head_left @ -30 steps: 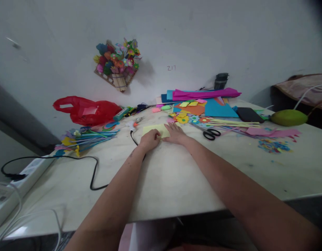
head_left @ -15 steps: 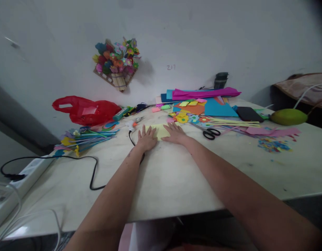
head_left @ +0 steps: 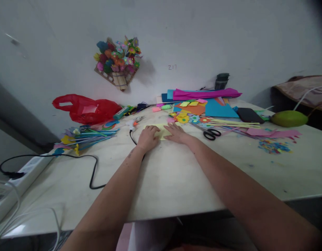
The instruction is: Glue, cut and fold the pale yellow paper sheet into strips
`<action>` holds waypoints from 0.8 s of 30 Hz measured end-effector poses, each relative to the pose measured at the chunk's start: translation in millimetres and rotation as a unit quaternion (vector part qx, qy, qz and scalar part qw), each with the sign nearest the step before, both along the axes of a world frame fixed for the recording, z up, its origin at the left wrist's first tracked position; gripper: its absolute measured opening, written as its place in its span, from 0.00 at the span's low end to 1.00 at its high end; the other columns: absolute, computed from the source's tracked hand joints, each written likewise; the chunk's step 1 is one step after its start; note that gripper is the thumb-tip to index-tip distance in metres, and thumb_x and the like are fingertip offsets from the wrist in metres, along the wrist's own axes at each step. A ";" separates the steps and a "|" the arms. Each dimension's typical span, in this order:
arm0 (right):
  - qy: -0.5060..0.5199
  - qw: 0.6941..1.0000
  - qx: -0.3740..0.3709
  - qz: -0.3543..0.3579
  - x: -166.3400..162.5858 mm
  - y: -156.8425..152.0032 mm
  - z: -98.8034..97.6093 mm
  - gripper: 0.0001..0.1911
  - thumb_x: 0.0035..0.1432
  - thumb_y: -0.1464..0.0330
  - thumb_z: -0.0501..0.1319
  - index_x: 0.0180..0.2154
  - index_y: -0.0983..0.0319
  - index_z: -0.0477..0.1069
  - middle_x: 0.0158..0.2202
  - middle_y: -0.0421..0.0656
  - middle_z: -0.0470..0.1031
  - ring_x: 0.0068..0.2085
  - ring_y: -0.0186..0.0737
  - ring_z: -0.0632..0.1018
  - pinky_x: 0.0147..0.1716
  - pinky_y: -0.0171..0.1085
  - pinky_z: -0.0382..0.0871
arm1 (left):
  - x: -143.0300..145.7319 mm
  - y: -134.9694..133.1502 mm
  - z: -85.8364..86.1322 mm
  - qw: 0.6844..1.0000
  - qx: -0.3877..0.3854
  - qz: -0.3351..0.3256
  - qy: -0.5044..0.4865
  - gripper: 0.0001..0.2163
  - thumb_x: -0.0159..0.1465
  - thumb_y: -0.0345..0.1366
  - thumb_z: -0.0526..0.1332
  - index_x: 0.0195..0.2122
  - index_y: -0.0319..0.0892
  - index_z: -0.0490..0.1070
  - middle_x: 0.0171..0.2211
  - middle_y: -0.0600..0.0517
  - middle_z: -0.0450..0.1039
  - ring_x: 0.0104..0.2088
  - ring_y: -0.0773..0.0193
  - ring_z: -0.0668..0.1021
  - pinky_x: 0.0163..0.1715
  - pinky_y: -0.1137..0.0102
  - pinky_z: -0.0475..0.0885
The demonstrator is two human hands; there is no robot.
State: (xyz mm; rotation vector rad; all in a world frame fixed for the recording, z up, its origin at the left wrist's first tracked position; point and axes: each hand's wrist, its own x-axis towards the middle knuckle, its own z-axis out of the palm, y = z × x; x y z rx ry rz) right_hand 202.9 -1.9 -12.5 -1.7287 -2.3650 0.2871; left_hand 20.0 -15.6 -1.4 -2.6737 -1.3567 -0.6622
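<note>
A light yellow sheet of paper (head_left: 163,134) lies flat on the table between my hands, its middle showing and both ends partly covered. My left hand (head_left: 148,138) rests on the left part of the sheet, fingers bent and drawn together, thumb side toward the middle. Over the right part, my right hand (head_left: 177,134) lies flat with its fingers stretched out, pressing on the paper. Just left of my left hand is a white glue gun (head_left: 131,124) with an orange part, its black cord running under my left forearm. Black-handled scissors (head_left: 212,134) lie right of my right hand.
Craft flowers on stems (head_left: 77,139) and a red plastic bag (head_left: 90,109) are at left. Coloured sheets (head_left: 221,108), yellow strips (head_left: 234,123), a dark phone (head_left: 249,115) and paper scraps (head_left: 274,145) lie right. A power strip (head_left: 22,186) sits at the left edge.
My left hand's spread fingers have bent and come together on the yellow paper. The right hand stays flat, almost unmoved.
</note>
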 end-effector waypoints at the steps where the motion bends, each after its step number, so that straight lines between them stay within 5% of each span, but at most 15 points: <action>1: 0.001 1.000 0.001 -0.001 0.2 -0.1 0.3 0.34 0.56 0.56 0.53 0.62 0.55 0.47 0.64 0.44 0.41 0.63 0.49 0.41 0.58 0.48 0.41 | 0.8 -0.5 1.2 1.000 0.008 -0.017 -0.003 0.14 0.53 0.31 0.56 0.42 0.41 0.68 0.44 0.46 0.68 0.46 0.56 0.67 0.47 0.61 0.63; 7: 0.030 0.999 0.038 0.011 5.8 1.2 -1.4 0.30 0.55 0.64 0.56 0.59 0.59 0.55 0.63 0.44 0.48 0.63 0.47 0.47 0.59 0.42 0.45 | 4.1 -4.8 2.5 0.999 0.007 -0.039 -0.006 0.06 0.55 0.32 0.55 0.29 0.43 0.71 0.35 0.48 0.70 0.39 0.60 0.70 0.38 0.68 0.66; 15: 0.063 0.995 0.080 0.020 9.5 3.8 -5.8 0.20 0.55 0.68 0.57 0.51 0.59 0.67 0.59 0.43 0.58 0.60 0.41 0.57 0.56 0.39 0.51 | 2.1 -0.2 -0.5 0.997 -0.037 -0.054 -0.031 0.06 0.54 0.32 0.56 0.28 0.42 0.73 0.30 0.52 0.71 0.29 0.66 0.71 0.29 0.72 0.65; 19: 0.092 0.982 0.150 0.066 11.1 -3.3 5.0 0.11 0.54 0.69 0.57 0.39 0.60 0.75 0.45 0.42 0.73 0.49 0.39 0.69 0.50 0.36 0.58 | -0.3 6.0 -4.3 0.994 -0.048 -0.076 -0.064 0.06 0.53 0.31 0.56 0.27 0.41 0.73 0.28 0.52 0.71 0.27 0.68 0.71 0.28 0.73 0.65; 24: 0.022 0.977 0.170 0.127 10.0 -17.1 19.7 0.08 0.50 0.68 0.60 0.31 0.59 0.77 0.33 0.42 0.76 0.40 0.42 0.72 0.43 0.37 0.62 | -3.1 8.1 -7.2 0.989 -0.071 -0.078 -0.107 0.05 0.52 0.30 0.57 0.26 0.40 0.72 0.27 0.52 0.71 0.27 0.69 0.71 0.29 0.74 0.65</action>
